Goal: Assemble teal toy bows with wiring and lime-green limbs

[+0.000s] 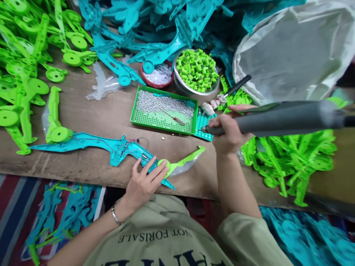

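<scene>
A blue bow-shaped plastic shell (95, 143) lies along the front of the table, with thin wires and small metal coils or batteries along its middle. Green limb pieces (54, 111) are attached at both its ends. My left hand (148, 179) rests on the right end, fingers spread over the shell and the round green joint. In my right hand (230, 135) is a grey electric screwdriver (285, 118), held sideways above the table. Its tip points left, near the blue studded mat (203, 136) and the green tray (163, 127) of small silver screws.
A small screwdriver (179, 120) lies in the tray. Behind stand a red basket (159, 84) of white pieces and a metal bowl (177, 79) of green pieces. Green parts (299, 159) pile up right and left, blue shells (163, 48) behind. A white sack (294, 59) gapes at back right.
</scene>
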Motion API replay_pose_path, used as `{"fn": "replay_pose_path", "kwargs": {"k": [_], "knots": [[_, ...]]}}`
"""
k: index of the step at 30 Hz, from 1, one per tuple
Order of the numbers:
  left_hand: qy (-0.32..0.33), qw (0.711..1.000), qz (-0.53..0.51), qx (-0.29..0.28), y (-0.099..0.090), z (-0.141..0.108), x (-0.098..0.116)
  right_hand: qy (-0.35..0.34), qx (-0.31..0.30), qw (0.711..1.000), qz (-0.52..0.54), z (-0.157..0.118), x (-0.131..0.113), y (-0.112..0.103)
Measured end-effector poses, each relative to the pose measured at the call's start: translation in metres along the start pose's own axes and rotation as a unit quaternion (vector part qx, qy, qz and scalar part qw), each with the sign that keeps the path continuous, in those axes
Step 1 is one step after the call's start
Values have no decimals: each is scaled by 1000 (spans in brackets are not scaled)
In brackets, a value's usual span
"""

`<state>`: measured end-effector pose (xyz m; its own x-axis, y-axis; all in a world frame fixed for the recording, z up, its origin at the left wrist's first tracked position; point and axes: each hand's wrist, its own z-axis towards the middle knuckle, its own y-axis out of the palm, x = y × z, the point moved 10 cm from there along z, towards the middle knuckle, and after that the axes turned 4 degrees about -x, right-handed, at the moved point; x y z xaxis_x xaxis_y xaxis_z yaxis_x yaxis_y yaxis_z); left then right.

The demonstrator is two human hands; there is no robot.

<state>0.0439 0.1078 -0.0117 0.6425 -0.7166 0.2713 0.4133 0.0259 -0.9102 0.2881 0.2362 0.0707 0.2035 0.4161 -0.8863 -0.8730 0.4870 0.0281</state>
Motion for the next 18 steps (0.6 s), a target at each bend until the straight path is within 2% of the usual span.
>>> {"fn": "replay_pose_path", "kwargs": {"k": [3,8,11,18], "knots": [[0,1000,4,-10,0,1,0,15,11,1000,-1,-15,-13,-24],[4,1000,5,-15,1,1,-1,53,30,998,-3,-37,9,-57],[3,1000,2,-18,2,1,-1,52,33,998,1,-42,19,-63],[5,1000,-1,-16,-1,4,0,72,32,997,-17,-44,24,-64]]}}
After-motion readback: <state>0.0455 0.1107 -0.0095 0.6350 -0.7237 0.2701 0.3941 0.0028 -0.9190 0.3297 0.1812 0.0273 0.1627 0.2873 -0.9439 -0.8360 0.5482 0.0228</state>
